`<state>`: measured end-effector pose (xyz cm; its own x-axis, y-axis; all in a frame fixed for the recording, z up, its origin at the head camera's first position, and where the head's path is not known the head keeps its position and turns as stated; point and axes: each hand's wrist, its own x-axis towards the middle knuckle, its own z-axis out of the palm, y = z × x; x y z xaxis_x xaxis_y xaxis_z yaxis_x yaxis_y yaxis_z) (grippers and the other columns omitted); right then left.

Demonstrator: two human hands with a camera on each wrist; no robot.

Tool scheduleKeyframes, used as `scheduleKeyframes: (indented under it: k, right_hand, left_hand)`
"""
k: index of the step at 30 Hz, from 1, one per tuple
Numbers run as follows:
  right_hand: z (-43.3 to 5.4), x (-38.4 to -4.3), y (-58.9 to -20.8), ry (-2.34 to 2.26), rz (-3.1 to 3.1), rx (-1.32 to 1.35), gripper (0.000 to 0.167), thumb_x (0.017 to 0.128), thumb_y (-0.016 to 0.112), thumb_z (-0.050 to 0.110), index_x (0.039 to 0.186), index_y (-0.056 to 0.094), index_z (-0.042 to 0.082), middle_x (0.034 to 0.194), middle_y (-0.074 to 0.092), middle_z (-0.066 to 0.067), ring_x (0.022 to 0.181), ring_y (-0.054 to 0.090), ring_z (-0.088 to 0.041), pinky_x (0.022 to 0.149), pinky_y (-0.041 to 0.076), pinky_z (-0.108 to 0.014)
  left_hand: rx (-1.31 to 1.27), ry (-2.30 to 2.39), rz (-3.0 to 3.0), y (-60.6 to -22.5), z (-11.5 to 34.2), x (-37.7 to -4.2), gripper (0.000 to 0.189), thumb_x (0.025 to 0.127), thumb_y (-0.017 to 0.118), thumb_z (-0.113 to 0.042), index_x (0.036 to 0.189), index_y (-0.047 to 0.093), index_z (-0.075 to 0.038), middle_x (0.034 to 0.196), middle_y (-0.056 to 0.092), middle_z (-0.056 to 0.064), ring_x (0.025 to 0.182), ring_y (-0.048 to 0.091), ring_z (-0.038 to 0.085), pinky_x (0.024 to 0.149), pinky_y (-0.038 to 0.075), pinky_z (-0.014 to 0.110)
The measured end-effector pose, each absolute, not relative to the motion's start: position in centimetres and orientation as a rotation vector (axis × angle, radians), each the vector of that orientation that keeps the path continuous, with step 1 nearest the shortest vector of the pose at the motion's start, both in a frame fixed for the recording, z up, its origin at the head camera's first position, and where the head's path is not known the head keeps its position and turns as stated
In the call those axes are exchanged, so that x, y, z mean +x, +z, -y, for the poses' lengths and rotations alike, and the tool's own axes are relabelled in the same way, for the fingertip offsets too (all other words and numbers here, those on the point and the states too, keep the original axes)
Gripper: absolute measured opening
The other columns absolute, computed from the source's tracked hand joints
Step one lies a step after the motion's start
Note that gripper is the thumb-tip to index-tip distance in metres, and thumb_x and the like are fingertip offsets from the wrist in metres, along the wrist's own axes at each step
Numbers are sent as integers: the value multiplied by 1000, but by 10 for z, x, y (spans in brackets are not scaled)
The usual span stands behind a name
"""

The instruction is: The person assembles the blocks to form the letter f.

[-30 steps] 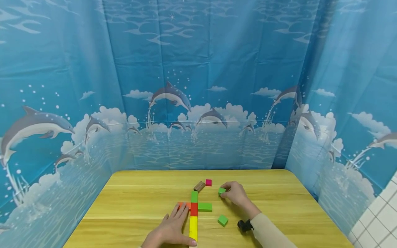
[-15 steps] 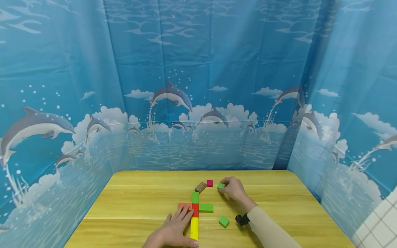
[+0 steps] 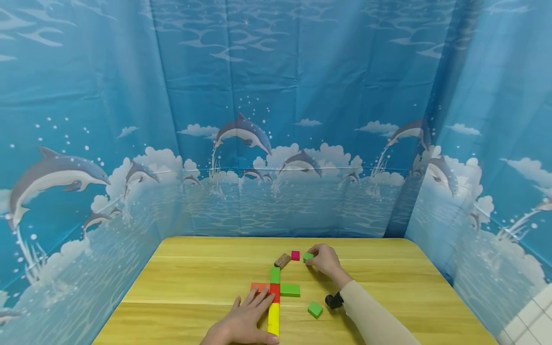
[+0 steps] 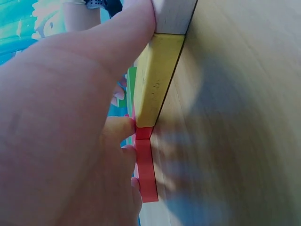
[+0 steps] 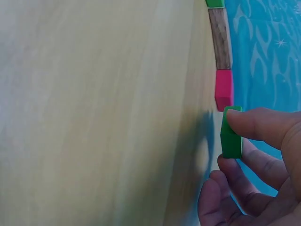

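Observation:
My right hand (image 3: 326,262) pinches a small green block (image 5: 232,141) between thumb and fingers, just right of a magenta cube (image 3: 295,255). A brown block (image 3: 282,260) lies slanted between that cube and a green block (image 3: 275,274). Below come a red block (image 3: 275,293) and a yellow block (image 3: 273,320) in a column. An orange-red block (image 3: 260,287) and a long green block (image 3: 290,290) branch off at either side of the red one. Fingers spread, my left hand (image 3: 243,323) rests on the orange-red and red blocks. Its thumb touches a whitish block (image 4: 174,16) beyond the yellow.
A loose green block (image 3: 316,309) lies on the wooden table (image 3: 194,273), right of the column. Near it a black wrist device (image 3: 334,301) sits at the right sleeve (image 3: 373,314). A blue dolphin curtain (image 3: 276,143) stands around the table's back and sides.
My right hand has carried the green block away from me and slightly left, closer to the magenta cube. The left hand stays on the blocks; the head view has turned slightly.

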<state>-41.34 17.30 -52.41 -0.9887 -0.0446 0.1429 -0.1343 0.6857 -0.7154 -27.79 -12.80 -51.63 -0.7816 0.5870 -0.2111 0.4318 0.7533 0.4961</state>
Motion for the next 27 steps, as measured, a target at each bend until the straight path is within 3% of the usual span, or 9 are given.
scheduleKeyframes:
  k: [19,27]
  right_hand:
    - [-167,-424,-531,1138,2854,77,28,78,87,15,104,78,8,100,71,-5,88,64,-23,74,55,-43]
    - [-167,-422,-528,1126,2857,81,33,79,87,17,109,78,7,105,72,-7,94,65,-26,78,56,-45]
  left_hand:
    - [771,521,-2656,-516,125,-276,95,84,65,-70,161,26,-31,168,16,-2,153,13,34,107,20,75]
    - [780,500,-2667,-514,124,-276,96,84,64,-72,161,25,-31,168,16,-2,152,14,34,107,21,75]
